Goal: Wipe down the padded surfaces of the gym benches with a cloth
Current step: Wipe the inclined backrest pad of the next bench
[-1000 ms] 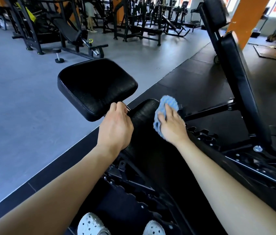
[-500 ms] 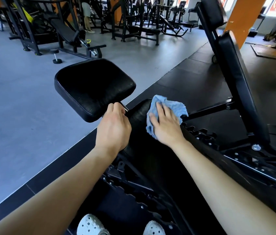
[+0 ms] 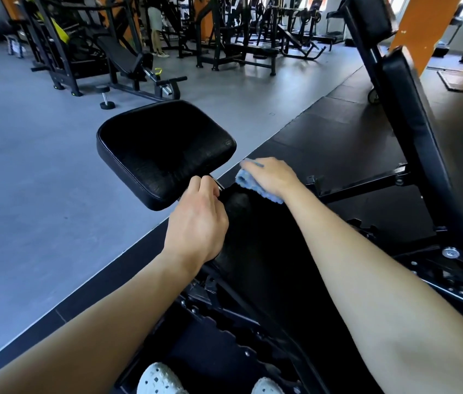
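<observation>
Gym floor [image 3: 25, 180], grey, weight machines along the far side; black matting under the bench I am working over

Left: seat pad [image 3: 165, 149], black, tilted up, its near edge just beside the left hand [image 3: 196, 226]. That hand sits at the gap between the seat pad and the long back pad [image 3: 267, 265], fingers curled down next to a chrome pin [image 3: 219, 186]. I cannot tell whether they close on anything; I read it as a brace

Centre: blue cloth [image 3: 253, 187] lies on the far end of the long back pad, bunched, partly covered. The right hand [image 3: 274, 176] lies on top of it, fingers fairly straight, palm pressing down, not pinching

Right: a second bench's pad [image 3: 412, 132], upright, well apart from the cloth, with an orange pillar [image 3: 420, 29] behind it

Step in hand, my judgement: wiping the top end of the back pad. Next move calls for steady downward pressure and strokes drawn along the pad, then the seat pad. The upright pad looks untouched
</observation>
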`<state>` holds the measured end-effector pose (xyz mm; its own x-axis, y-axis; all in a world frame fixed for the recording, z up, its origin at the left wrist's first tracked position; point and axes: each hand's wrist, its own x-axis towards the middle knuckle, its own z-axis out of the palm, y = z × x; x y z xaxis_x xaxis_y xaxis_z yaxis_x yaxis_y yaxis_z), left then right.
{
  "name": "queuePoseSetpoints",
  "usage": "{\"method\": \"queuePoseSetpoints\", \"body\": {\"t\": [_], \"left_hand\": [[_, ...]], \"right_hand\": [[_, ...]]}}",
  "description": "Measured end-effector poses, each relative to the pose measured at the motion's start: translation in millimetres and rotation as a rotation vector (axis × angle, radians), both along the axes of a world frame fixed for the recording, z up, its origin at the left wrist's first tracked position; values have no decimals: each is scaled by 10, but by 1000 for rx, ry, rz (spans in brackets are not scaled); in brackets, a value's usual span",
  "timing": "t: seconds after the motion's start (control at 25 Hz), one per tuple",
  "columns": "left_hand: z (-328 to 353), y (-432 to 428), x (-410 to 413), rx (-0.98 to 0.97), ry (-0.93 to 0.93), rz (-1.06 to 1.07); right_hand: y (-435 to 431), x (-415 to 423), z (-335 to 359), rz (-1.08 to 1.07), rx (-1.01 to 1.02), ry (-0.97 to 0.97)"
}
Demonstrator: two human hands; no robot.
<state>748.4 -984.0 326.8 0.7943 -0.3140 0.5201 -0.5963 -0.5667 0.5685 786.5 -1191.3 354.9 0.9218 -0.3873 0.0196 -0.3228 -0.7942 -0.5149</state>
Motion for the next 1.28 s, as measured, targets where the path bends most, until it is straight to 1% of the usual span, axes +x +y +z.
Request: {"method": "queuePoseSetpoints", "body": {"t": [0.08, 0.12, 0.28, 0.32, 0.4, 0.44, 0.52, 0.56, 0.64, 0.68, 0.76, 0.8, 0.88, 0.92, 0.96, 1.04, 1.12, 1.2, 1.28], "left_hand": [[4, -3, -2, -1, 4, 1], [-3, 0, -9, -3, 7, 3], [-11, 15, -31, -26, 26, 27], [-7, 12, -43, -31, 31, 32], [-12, -2, -53, -42, 26, 47], [-22, -6, -65, -50, 21, 54], [-36, -17, -80, -63, 12, 67], [-45, -24, -84, -72, 13, 72], [-79, -18, -91, -104, 33, 63], [-100, -10, -99, -121, 48, 50], [-134, 19, -111, -122, 69, 21], [-150, 43, -123, -106, 72, 1], [-187, 97, -165, -83, 96, -55], [-195, 117, -170, -82, 121, -79], [-196, 133, -164, -88, 146, -89], [-192, 147, -110, -108, 198, -90], [-177, 153, -94, -136, 268, -108], [-162, 216, -162, -180, 348, -154], [-155, 347, -285, -184, 421, -229]], "right_hand": [[-197, -122, -80, -74, 152, 29], [-256, -207, -143, -113, 174, 35], [-272, -509, -505, -293, 119, -23], [-240, -599, -602, -311, 60, -32], [-123, -766, -769, -300, -126, -21], [15, -856, -784, -300, -162, -42], [452, -1059, -726, -242, -110, -88], [702, -1196, -686, -167, -117, -88], [1051, -1471, -666, -4, -197, -110], [1044, -1536, -691, 47, -221, -126], [730, -1447, -747, 90, -215, -116], [545, -1346, -745, 52, -189, -87], [331, -1163, -679, -121, -92, -1], [367, -1105, -660, -194, -63, 37], [503, -1091, -637, -221, -65, 54], [904, -1253, -616, -149, -149, 12], [1167, -1580, -682, 7, -241, -79], [1131, -1782, -759, 113, -263, -124], [952, -1732, -801, 117, -237, -122]]}}
